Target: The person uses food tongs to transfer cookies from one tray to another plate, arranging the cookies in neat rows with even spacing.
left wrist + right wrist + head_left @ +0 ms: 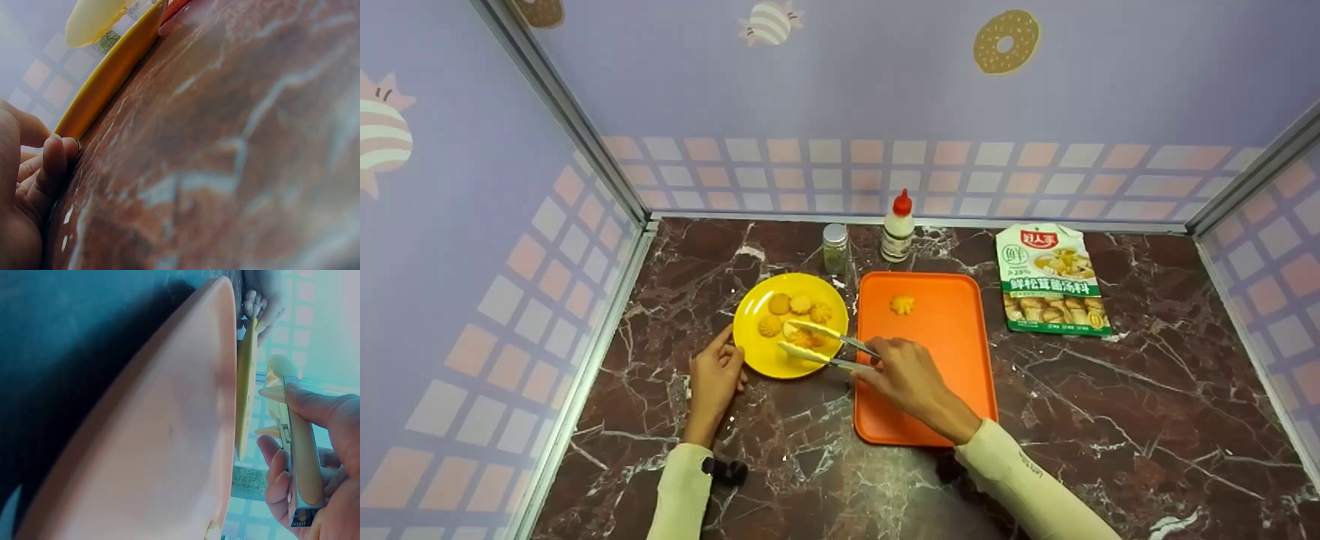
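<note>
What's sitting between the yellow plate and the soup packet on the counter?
The orange tray, holding one cookie, lies between the yellow plate and the soup packet; the head view shows this.

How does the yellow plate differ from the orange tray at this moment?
The yellow plate is round; the orange tray is a rounded rectangle and larger. The plate holds several cookies, the tray just one cookie. The left hand touches the plate's rim, while the right hand hangs over the tray, gripping tongs whose tips reach over the plate. Both lie flat, side by side, on the marble counter.
</note>
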Tool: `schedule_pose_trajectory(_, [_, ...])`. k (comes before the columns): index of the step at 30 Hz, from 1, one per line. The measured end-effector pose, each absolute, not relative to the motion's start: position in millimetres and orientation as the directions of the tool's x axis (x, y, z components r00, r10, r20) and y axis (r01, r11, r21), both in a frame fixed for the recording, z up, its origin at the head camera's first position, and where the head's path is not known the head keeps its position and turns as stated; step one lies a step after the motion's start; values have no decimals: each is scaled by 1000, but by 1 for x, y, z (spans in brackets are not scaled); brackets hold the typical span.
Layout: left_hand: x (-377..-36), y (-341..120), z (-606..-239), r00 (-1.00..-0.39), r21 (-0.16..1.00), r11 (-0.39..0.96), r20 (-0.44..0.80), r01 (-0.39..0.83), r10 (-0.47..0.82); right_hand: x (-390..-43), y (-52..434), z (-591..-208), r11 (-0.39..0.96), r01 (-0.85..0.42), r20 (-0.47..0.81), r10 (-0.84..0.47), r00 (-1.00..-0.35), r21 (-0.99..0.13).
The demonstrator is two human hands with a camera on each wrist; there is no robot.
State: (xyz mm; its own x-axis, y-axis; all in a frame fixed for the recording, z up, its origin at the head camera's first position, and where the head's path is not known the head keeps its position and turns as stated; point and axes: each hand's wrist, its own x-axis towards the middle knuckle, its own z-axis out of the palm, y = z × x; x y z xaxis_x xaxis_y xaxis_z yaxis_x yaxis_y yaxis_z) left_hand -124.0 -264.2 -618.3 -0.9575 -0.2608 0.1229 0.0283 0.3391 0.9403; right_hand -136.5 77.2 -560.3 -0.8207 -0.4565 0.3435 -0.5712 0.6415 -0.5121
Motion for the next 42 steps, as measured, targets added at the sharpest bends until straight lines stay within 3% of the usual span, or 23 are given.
schedule_pose_trajectory(42, [-124,-264,-618,-956,951,306,124,39,-266,-150,38,-558,638,-572,315,-480,-819,-516])
